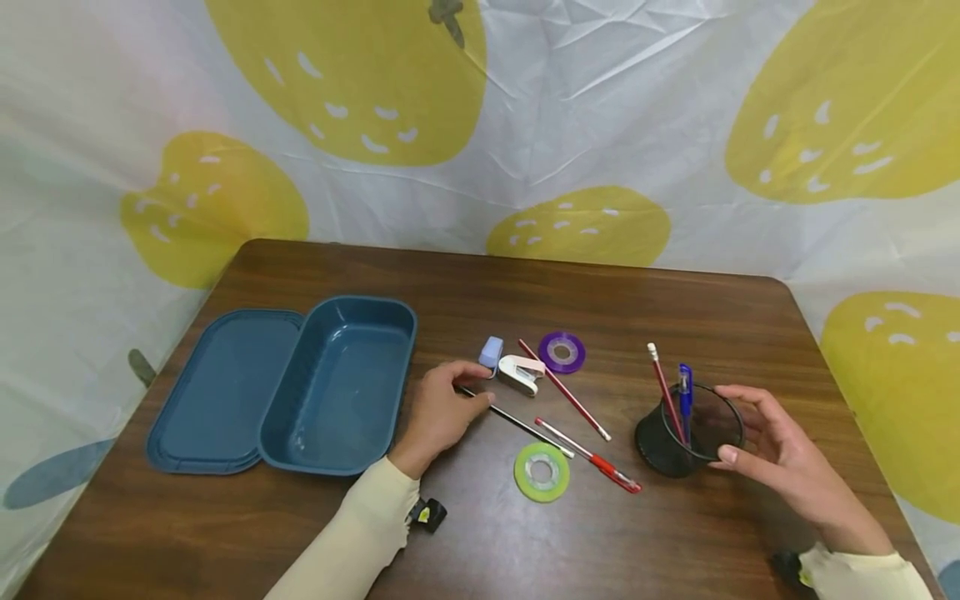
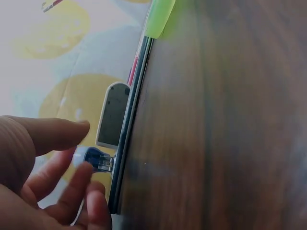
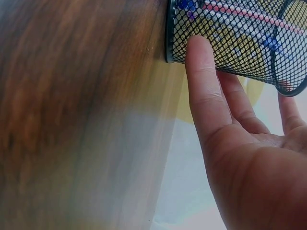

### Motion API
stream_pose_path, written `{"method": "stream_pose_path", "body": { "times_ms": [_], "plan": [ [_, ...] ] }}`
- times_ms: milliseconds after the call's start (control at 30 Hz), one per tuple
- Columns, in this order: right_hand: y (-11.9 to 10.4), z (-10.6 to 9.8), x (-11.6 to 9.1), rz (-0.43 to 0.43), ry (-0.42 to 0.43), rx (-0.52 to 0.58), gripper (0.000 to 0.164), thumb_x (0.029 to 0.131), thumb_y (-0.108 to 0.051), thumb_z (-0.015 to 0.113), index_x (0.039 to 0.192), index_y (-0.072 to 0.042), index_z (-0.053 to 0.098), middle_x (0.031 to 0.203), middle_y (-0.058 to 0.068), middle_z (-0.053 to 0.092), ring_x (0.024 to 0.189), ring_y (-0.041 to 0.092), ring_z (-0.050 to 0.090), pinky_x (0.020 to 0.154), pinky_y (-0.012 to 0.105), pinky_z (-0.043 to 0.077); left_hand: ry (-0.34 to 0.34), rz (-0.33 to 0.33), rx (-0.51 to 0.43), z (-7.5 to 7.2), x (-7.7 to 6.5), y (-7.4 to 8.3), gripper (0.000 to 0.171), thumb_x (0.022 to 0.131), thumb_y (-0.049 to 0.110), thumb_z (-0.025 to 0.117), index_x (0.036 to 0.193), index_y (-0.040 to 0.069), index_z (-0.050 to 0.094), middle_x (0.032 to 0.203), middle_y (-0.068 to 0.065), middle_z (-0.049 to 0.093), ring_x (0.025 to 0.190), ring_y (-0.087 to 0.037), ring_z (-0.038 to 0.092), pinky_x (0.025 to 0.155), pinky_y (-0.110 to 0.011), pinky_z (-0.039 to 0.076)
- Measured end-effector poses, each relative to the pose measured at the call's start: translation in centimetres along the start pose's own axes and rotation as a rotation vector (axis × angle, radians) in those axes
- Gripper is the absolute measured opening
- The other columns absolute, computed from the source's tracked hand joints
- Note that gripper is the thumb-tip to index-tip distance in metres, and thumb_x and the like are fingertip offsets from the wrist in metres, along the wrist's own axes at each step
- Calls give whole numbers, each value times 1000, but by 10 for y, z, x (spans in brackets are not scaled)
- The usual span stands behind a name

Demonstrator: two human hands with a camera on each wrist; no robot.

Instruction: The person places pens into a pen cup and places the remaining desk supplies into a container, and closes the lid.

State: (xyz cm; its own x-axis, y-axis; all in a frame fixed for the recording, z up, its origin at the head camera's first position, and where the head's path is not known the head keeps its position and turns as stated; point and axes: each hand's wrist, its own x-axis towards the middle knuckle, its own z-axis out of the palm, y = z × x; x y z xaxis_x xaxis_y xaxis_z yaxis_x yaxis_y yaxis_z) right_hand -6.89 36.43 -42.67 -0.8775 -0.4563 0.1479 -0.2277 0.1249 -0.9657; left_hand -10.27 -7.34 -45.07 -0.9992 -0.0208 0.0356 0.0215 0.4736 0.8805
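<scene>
My left hand (image 1: 438, 412) hovers low over the end of a black pencil (image 1: 525, 427), thumb and fingers apart around it. In the left wrist view the black pencil (image 2: 132, 110) lies on the table, outside the fingers. Close by are a small lilac-blue piece with metal parts (image 1: 491, 352) and a white mini stapler (image 1: 517, 375). My right hand (image 1: 783, 458) holds a black mesh pen cup (image 1: 660, 446) at its rim, thumb on the near side and fingers beyond. Inside the cup stand a red pencil (image 1: 662, 375) and a blue pen (image 1: 686, 400).
Another red pencil (image 1: 570, 393), a red pen (image 1: 600, 462), a purple tape roll (image 1: 546, 352) and a green tape roll (image 1: 522, 472) lie mid-table. At the left, an open blue box (image 1: 337, 392) overlaps its lid (image 1: 217, 392). A printed cloth (image 1: 420, 208) hangs behind the table.
</scene>
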Motion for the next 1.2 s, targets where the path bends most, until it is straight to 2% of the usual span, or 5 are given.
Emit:
{"method": "stream_pose_path", "body": {
  "times_ms": [133, 367, 600, 833, 1200],
  "plan": [
    [-4, 0, 1, 42, 15, -48, 71, 96, 24, 53, 159, 3, 28, 139, 10, 57, 117, 13, 68, 76, 41, 65, 7, -9, 97, -3, 0, 0, 25, 84, 14, 88, 108, 15, 82, 113, -8, 77, 108, -26, 69, 94, -45, 54],
    [-6, 1, 2, 40, 11, -56, 71, 96, 23, 54, 159, 3, 28, 139, 10, 57, 117, 12, 68, 75, 42, 65, -59, -19, 225, -7, -5, 3, 26, 82, 14, 89, 108, 15, 82, 109, -5, 78, 104, -25, 69, 90, -44, 54],
    [-5, 1, 1, 39, 12, -39, 71, 96, 24, 53, 159, 4, 28, 139, 9, 57, 117, 12, 68, 76, 43, 65, -135, -40, 330, -8, -9, 4, 19, 82, 23, 91, 99, 24, 83, 91, 9, 78, 91, -16, 69, 87, -49, 39],
    [-5, 2, 0, 59, 21, -62, 71, 96, 23, 54, 159, 2, 28, 136, 11, 55, 116, 11, 67, 76, 42, 65, -224, -13, 221, -12, -9, 4, 20, 79, 15, 92, 96, 16, 81, 86, 4, 76, 78, -8, 68, 75, -32, 54],
    [-5, 3, -1, 68, 22, -64, 70, 98, 21, 54, 159, 1, 28, 138, 13, 52, 116, 12, 66, 77, 44, 65, -340, -24, 192, -16, -10, 5, 24, 77, 14, 94, 97, 14, 81, 87, 5, 75, 80, -9, 64, 76, -31, 55]
  ]
}}
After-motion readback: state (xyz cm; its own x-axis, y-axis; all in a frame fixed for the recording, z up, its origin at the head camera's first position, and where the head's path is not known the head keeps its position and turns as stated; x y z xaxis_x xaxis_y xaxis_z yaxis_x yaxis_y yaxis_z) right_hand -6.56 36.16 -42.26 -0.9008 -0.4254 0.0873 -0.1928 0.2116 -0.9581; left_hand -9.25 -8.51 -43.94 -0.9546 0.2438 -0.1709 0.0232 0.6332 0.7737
